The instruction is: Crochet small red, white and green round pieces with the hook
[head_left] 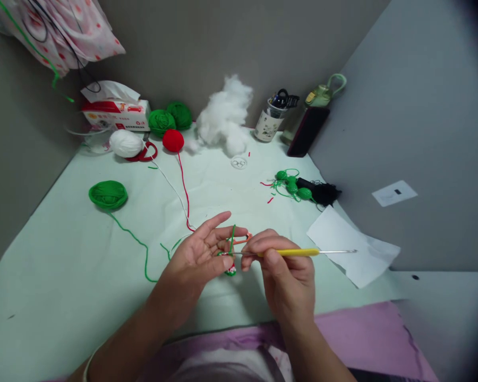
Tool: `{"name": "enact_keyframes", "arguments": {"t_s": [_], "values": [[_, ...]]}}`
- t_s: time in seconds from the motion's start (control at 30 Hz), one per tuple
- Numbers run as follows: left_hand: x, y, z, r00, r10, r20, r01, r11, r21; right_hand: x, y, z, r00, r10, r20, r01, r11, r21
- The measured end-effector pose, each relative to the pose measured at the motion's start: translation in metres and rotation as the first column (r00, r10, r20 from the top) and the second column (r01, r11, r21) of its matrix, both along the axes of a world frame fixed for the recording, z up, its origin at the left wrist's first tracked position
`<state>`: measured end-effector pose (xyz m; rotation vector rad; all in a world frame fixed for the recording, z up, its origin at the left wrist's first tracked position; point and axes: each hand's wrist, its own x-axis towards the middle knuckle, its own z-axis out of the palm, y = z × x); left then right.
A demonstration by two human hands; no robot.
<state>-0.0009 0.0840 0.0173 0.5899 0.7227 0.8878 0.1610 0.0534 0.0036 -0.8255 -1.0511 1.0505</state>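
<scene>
My left hand [201, 252] pinches a small crochet piece [231, 269] in green, white and red between thumb and fingers. A strand of green yarn [233, 236] runs up over its raised index finger. In my right hand [284, 270] is a crochet hook [297, 253] with a yellow handle and metal ends, held level. Its left tip meets the piece at the green strand; the right tip points away over the table. Just behind the fingers shows a small orange item [242, 239], partly hidden, whose kind I cannot make out.
A green yarn ball [108, 194] lies left; a white ball [126, 143], red ball [173, 140] and scissors [147, 152] sit farther back. Behind are a tissue box [117, 114], stuffing [227, 116], pen cup [270, 121] and bottle [318, 95]. Paper [352, 246] lies right.
</scene>
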Motion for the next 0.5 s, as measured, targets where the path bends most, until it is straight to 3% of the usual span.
{"name": "enact_keyframes", "arguments": {"t_s": [0.27, 0.5], "values": [[-0.0016, -0.0001, 0.0018, 0.999, 0.034, -0.022, -0.033, 0.999, 0.041, -0.0025, 0.0009, 0.0007, 0.999, -0.038, 0.016, 0.038, 0.999, -0.01], [0.0065, -0.0035, -0.0012, 0.988, 0.148, -0.05, -0.14, 0.98, 0.14, -0.0081, -0.0015, -0.0036, 0.968, -0.081, 0.237, 0.065, 0.995, 0.076]]}}
